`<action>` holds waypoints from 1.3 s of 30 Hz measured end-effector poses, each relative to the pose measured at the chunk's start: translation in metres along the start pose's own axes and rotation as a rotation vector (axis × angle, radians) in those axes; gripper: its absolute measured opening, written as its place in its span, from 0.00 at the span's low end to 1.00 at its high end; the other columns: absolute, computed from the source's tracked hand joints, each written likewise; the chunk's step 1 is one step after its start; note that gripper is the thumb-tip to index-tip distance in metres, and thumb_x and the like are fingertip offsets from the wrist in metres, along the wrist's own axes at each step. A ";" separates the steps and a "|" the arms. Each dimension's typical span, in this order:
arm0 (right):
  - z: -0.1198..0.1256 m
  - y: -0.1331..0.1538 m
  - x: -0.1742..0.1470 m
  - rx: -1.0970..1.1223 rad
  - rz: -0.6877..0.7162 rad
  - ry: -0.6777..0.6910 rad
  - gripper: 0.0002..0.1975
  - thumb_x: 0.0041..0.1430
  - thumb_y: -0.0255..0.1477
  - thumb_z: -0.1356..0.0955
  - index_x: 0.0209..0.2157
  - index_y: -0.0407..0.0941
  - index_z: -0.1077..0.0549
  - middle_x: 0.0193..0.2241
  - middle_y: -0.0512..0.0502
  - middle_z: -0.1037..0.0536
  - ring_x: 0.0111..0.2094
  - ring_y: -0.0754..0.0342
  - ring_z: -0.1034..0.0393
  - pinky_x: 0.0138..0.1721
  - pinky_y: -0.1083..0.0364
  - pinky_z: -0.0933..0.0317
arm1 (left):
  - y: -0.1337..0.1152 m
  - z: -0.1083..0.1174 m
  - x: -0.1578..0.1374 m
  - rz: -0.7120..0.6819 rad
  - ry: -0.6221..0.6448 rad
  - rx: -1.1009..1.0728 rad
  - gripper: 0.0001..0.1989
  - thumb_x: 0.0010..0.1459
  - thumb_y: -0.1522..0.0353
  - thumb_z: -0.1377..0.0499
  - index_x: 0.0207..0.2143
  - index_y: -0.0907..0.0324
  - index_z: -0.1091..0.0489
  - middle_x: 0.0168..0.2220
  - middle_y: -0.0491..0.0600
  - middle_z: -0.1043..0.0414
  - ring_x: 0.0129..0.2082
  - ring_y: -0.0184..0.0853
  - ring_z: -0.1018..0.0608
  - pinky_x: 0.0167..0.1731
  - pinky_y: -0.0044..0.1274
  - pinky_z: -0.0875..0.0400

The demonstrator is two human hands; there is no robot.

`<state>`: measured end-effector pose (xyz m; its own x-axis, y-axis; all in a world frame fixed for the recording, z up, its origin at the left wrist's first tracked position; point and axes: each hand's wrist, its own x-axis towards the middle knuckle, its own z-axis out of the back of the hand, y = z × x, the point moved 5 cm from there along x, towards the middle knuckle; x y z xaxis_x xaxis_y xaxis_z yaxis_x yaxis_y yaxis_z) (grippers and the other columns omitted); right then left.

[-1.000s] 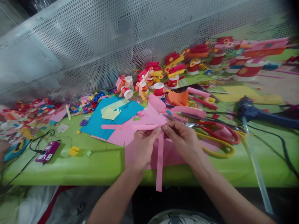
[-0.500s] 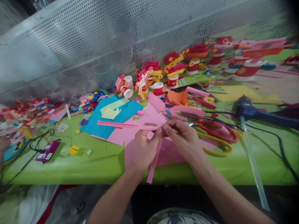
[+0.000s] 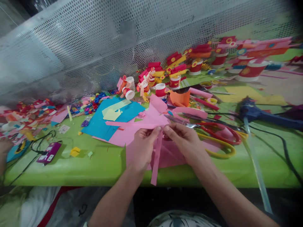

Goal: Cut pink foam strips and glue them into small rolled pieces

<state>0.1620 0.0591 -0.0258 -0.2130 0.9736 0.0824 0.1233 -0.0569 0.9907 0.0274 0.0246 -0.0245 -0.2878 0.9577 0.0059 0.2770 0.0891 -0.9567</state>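
Between both thumbs and fingertips I pinch a narrow pink foam strip (image 3: 127, 125), just above the front part of the table. One length points left past my left hand (image 3: 146, 146); another length hangs down between the hands toward the table edge. My right hand (image 3: 182, 138) is closed on the strip's bend, its fingertips almost touching the left thumb. Beneath the hands lie pink foam sheets (image 3: 134, 151), partly covered by them. Beside my right hand rest red-handled scissors (image 3: 220, 130) and a yellow scissor handle (image 3: 222, 153).
A blue glue gun (image 3: 258, 112) with a long glue stick stands at right, its cord trailing. Blue foam (image 3: 94, 126) lies left of centre. Cup-based foam models (image 3: 175, 82) line the back before a perforated metal panel (image 3: 99, 47). Another person's hand (image 3: 4, 149) shows at far left.
The strip's left length has turned to show its broader face and shifted slightly right. Its hanging length has swung a little to the right. Both hands stay pinched close together.
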 end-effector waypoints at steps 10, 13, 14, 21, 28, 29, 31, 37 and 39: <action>-0.001 0.009 0.002 -0.176 0.104 0.033 0.10 0.59 0.37 0.29 0.29 0.45 0.24 0.25 0.49 0.25 0.28 0.53 0.31 0.32 0.54 0.36 | 0.002 -0.001 0.003 0.011 -0.009 -0.148 0.09 0.52 0.65 0.28 0.35 0.59 0.17 0.37 0.52 0.16 0.38 0.38 0.17 0.46 0.30 0.26; -0.002 0.010 0.002 -0.235 0.111 0.040 0.10 0.60 0.36 0.30 0.29 0.45 0.24 0.25 0.49 0.24 0.29 0.53 0.31 0.33 0.53 0.36 | 0.006 0.001 0.005 0.035 -0.006 -0.161 0.08 0.52 0.65 0.28 0.33 0.59 0.17 0.35 0.51 0.16 0.36 0.37 0.17 0.44 0.30 0.26; -0.002 0.009 0.002 -0.245 0.107 0.042 0.11 0.61 0.37 0.30 0.29 0.45 0.24 0.25 0.49 0.24 0.29 0.53 0.31 0.33 0.53 0.36 | 0.008 0.002 0.005 0.043 -0.009 -0.163 0.07 0.51 0.65 0.28 0.32 0.59 0.17 0.35 0.51 0.16 0.36 0.37 0.17 0.44 0.29 0.26; -0.005 0.008 0.000 -0.238 0.103 0.006 0.13 0.61 0.40 0.29 0.31 0.45 0.23 0.25 0.49 0.24 0.28 0.53 0.32 0.29 0.54 0.38 | 0.002 0.001 0.002 0.016 -0.001 -0.094 0.10 0.54 0.62 0.29 0.33 0.60 0.17 0.33 0.52 0.17 0.34 0.37 0.18 0.41 0.29 0.26; -0.006 0.011 0.000 -0.248 0.110 0.055 0.13 0.63 0.37 0.32 0.27 0.46 0.27 0.23 0.50 0.28 0.27 0.54 0.33 0.30 0.54 0.38 | 0.002 0.005 0.002 0.027 -0.105 -0.103 0.08 0.53 0.65 0.30 0.25 0.60 0.20 0.27 0.48 0.21 0.30 0.33 0.21 0.40 0.26 0.28; -0.005 0.011 0.000 -0.252 0.112 0.059 0.14 0.63 0.38 0.32 0.26 0.46 0.28 0.22 0.50 0.28 0.27 0.54 0.33 0.30 0.54 0.38 | 0.001 0.006 0.002 0.023 -0.124 -0.072 0.10 0.54 0.64 0.31 0.24 0.60 0.21 0.26 0.48 0.21 0.30 0.33 0.22 0.39 0.26 0.29; -0.006 0.011 0.000 -0.253 0.109 0.071 0.14 0.63 0.38 0.32 0.26 0.46 0.28 0.22 0.50 0.28 0.27 0.54 0.33 0.30 0.54 0.38 | -0.001 0.008 0.000 0.000 -0.135 -0.004 0.11 0.56 0.62 0.32 0.25 0.59 0.21 0.26 0.48 0.22 0.31 0.33 0.22 0.39 0.26 0.29; -0.006 0.008 0.002 -0.284 0.116 0.095 0.15 0.65 0.39 0.34 0.27 0.46 0.29 0.23 0.50 0.28 0.27 0.53 0.33 0.30 0.53 0.38 | -0.009 0.010 -0.006 -0.040 -0.155 0.243 0.18 0.61 0.57 0.35 0.24 0.59 0.23 0.22 0.46 0.28 0.31 0.35 0.24 0.38 0.26 0.31; -0.006 0.008 0.002 -0.303 0.123 0.098 0.15 0.65 0.39 0.34 0.27 0.46 0.30 0.23 0.50 0.28 0.27 0.53 0.34 0.30 0.53 0.39 | -0.011 0.010 -0.007 -0.040 -0.145 0.282 0.18 0.62 0.56 0.36 0.26 0.59 0.22 0.23 0.46 0.27 0.32 0.35 0.24 0.37 0.25 0.31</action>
<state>0.1570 0.0594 -0.0174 -0.3080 0.9305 0.1983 -0.1367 -0.2496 0.9586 0.0177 0.0141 -0.0168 -0.4269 0.9040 0.0229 0.0034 0.0269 -0.9996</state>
